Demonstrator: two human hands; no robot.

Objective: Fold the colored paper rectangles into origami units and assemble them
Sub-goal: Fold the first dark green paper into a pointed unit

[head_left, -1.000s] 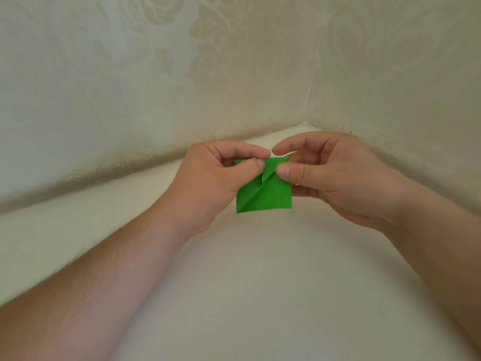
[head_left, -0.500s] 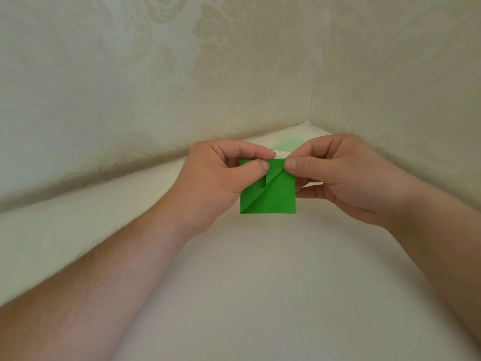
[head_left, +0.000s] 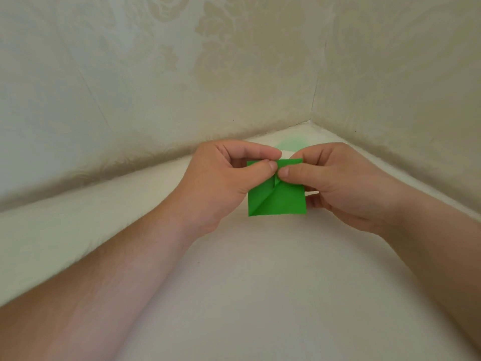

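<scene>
Both hands hold a green paper [head_left: 279, 198] in the air above a pale table [head_left: 260, 295], in front of the far corner where two patterned walls [head_left: 156, 74] meet. The paper is folded to a near-square, so it has no clear long axis; its flat face is turned toward the camera, top edge level and far, bottom edge near and lower. A diagonal crease runs from its bottom-left corner up and right to the middle, where a short upright slit between two flaps rises toward the top edge. The left hand [head_left: 223, 183] pinches the paper's upper left part: the thumb lies across the front with its tip at the slit, and the curled forefinger comes over the top edge behind; its other fingers are folded into the palm. The right hand [head_left: 346, 183] pinches the upper right part, thumb on the front pointing left, its tip just beside the left thumb's tip, nearly touching. The right forefinger arches over the top edge, and the remaining fingers curl behind the paper's right side. A faint green tint [head_left: 292, 142] shows on the table beyond the hands, near the corner.
</scene>
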